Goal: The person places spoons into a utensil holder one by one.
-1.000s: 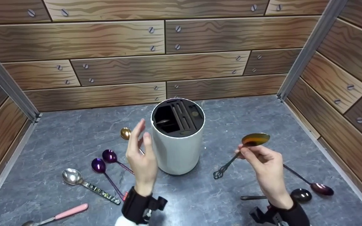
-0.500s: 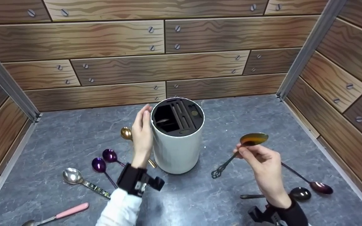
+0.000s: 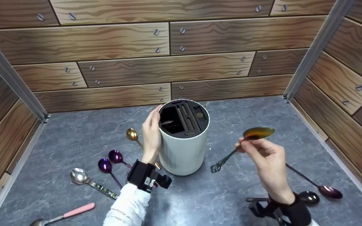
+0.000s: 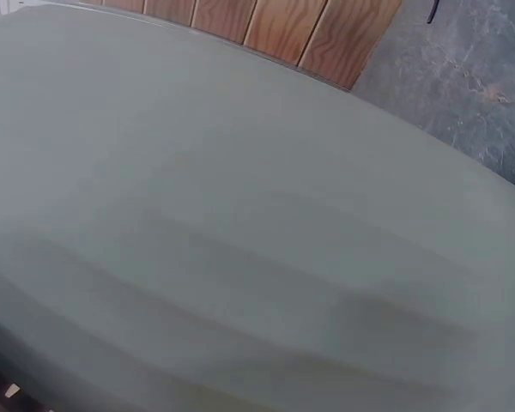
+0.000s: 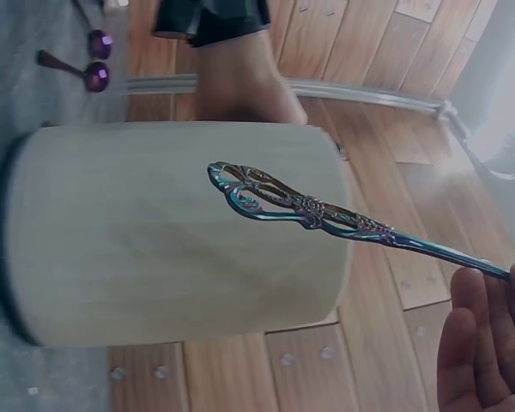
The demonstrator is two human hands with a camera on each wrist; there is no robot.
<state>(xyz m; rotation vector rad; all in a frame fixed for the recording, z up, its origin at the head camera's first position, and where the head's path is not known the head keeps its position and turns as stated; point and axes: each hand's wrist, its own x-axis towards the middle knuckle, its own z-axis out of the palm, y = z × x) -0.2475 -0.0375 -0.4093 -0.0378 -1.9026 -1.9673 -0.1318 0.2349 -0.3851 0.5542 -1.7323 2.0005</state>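
Observation:
A white cylindrical utensil holder (image 3: 182,157) with a black slotted insert (image 3: 189,121) stands upright mid-table; its pale wall (image 4: 240,197) fills the left wrist view. Against its left side, near the rim, lies my left hand (image 3: 151,135), fingers extended along the wall. My right hand (image 3: 269,160) pinches a spoon (image 3: 258,133) by the neck, to the right of the holder. The spoon's shiny golden-green bowl is up, and its openwork handle slopes down toward the holder. In the right wrist view that ornate handle (image 5: 360,227) looks bluish and overlaps the holder. A utensil shows inside the large opening (image 3: 168,122).
Left of the holder lie a gold spoon (image 3: 132,134), two purple spoons (image 3: 105,165), a silver spoon (image 3: 79,176) and a pink-handled utensil (image 3: 79,209). A dark spoon (image 3: 309,197) and a reddish-purple spoon (image 3: 329,191) lie at right. Wood-patterned walls (image 3: 121,40) enclose the table.
My left hand has moved from beside the holder onto its left wall. The right hand still holds the spoon, whose handle has tilted slightly. The whole view has shifted a little.

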